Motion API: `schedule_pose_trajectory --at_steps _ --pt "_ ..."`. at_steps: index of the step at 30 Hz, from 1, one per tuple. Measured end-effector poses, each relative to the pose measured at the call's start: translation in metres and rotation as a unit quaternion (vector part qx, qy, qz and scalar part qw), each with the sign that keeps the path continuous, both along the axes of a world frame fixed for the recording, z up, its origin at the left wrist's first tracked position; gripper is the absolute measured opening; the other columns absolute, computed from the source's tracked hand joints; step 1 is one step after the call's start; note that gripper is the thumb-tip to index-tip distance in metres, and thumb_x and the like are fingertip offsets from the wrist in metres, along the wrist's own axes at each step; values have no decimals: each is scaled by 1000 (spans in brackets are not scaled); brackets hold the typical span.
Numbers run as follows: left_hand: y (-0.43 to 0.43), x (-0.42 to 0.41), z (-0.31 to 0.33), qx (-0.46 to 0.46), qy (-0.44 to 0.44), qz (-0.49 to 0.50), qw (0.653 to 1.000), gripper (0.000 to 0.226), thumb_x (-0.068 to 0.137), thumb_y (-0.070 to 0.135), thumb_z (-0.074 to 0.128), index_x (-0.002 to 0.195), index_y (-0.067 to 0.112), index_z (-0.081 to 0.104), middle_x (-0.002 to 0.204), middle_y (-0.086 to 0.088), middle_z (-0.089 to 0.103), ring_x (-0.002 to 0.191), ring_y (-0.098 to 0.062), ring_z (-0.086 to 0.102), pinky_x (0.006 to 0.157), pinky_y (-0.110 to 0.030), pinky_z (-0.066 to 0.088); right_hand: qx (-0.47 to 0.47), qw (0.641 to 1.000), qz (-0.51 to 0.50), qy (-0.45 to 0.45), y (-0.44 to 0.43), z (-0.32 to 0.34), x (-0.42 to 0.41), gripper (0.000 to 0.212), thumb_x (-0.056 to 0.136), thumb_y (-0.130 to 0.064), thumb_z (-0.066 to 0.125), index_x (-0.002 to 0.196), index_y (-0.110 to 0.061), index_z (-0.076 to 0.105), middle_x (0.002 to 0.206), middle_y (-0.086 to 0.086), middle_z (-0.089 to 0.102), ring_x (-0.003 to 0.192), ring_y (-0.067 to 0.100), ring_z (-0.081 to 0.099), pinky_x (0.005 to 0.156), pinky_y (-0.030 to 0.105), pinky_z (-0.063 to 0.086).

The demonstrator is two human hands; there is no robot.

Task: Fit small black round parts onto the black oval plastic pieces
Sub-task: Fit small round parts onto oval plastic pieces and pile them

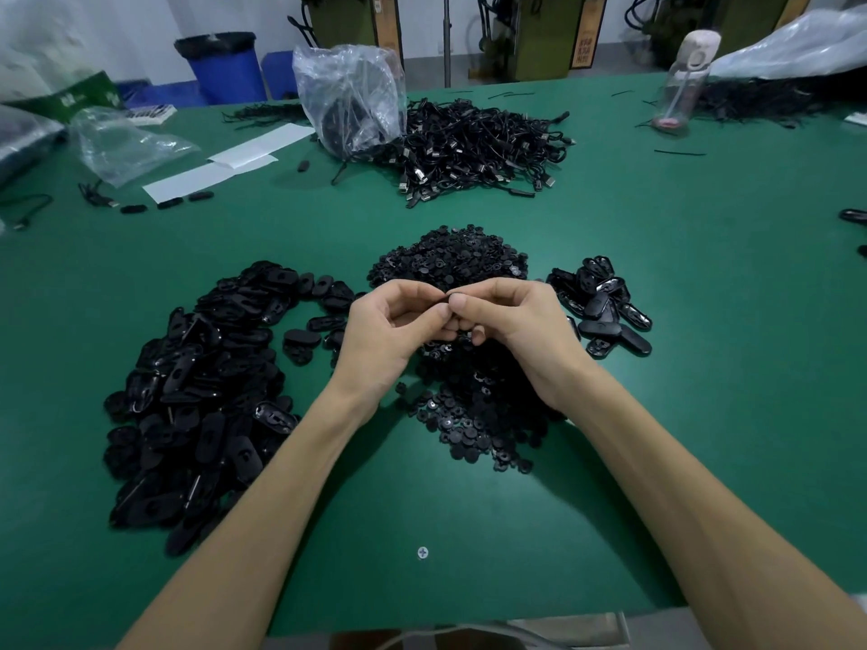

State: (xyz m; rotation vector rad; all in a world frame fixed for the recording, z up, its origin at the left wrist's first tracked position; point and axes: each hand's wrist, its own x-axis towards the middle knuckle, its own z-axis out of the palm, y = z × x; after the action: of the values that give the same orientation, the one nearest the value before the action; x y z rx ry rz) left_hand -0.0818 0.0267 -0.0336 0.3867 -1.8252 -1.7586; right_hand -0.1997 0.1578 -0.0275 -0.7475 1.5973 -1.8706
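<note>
My left hand and my right hand meet above the middle of the green table. Together their fingertips pinch a small black piece, mostly hidden by the fingers; I cannot tell whether it is an oval piece, a round part or both. Beneath and behind the hands lies a heap of small black round parts that spreads toward me. A large pile of black oval plastic pieces lies to the left. To the right sits a smaller pile of oval pieces.
A heap of black cables and a clear plastic bag lie at the back centre. White paper strips and another bag are at the back left. A clear bottle stands at the back right. A screw head shows near the front edge.
</note>
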Motion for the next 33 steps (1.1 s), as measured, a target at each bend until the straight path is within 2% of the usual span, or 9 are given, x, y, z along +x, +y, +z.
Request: schedule_pose_trajectory --at_steps 5,7,11,14,19,24,29,33 --pt "0 0 2 17 5 -7 1000 15 92 -4 72 107 -3 68 89 -12 79 80 -22 77 76 -26 61 2 1000 -7 18 -2 0 2 9 91 -11 76 95 -4 79 79 11 75 74 19 67 66 26 55" --pt "-1 1 2 37 0 -8 999 17 92 -3 72 108 -3 68 91 -14 78 81 -23 77 78 -27 61 16 998 -27 59 -2 1 3 7 91 -10 76 95 -6 78 78 10 77 68 19 67 65 26 56" --pt "-2 1 2 60 -13 -12 998 19 92 -2 73 111 -6 68 97 -19 77 84 -27 76 81 -29 61 43 990 -54 123 -4 2 5 5 90 -9 75 94 -8 77 77 10 77 63 22 67 69 36 60" --pt "-2 2 3 68 -13 -18 997 19 92 1 74 110 -4 69 99 -20 77 87 -30 76 83 -31 62 43 990 -55 124 -4 3 5 5 91 -9 75 95 -7 77 79 11 77 64 21 67 70 35 60" --pt "-2 3 7 86 -12 -22 996 16 93 4 73 106 -3 69 98 -21 77 86 -29 76 81 -30 62 17 996 -24 89 -4 2 5 5 91 -7 75 96 -5 76 78 8 78 64 10 67 63 21 55" --pt "-1 4 10 83 -16 -22 996 15 94 1 71 108 -4 67 96 -22 76 84 -27 77 82 -30 62 9 998 -24 53 -4 1 3 7 89 -11 76 96 -8 80 80 14 77 72 26 68 70 29 56" --pt "1 2 8 48 -22 7 999 14 94 0 72 106 -6 67 95 -22 77 84 -28 77 79 -30 62 20 996 -42 72 -5 0 5 8 92 -9 72 95 -7 80 75 11 76 65 21 68 70 30 58" --pt "2 1 6 7 -33 21 999 12 92 -4 73 103 -3 69 91 -16 79 81 -27 78 77 -29 63 33 993 -61 96 -5 0 7 6 92 -7 72 92 -6 78 70 7 75 59 16 67 63 25 57"
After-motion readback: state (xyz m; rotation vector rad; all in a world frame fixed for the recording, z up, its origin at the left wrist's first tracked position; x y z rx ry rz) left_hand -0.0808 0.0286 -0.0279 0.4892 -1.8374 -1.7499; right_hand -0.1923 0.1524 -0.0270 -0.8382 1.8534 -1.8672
